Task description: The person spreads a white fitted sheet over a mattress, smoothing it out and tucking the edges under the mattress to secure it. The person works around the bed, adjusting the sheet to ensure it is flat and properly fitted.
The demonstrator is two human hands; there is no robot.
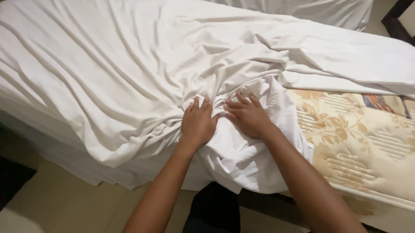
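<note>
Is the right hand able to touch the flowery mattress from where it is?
Probably yes. The right hand rests on the bunched sheet, and the bare mattress lies just beside it to the right, with nothing lying between them.

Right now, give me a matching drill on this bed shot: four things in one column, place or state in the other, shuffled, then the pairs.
Column one:
1. white sheet
2. mattress
3. left hand
4. right hand

Column two:
A. bare at the right, cream with a floral pattern
B. fingers spread on the bunched cloth, beside the uncovered part
C. crumpled, with folds running toward the hands
D. pressing a gathered fold, on the covered side

Pairs: 1-C, 2-A, 3-D, 4-B
</note>
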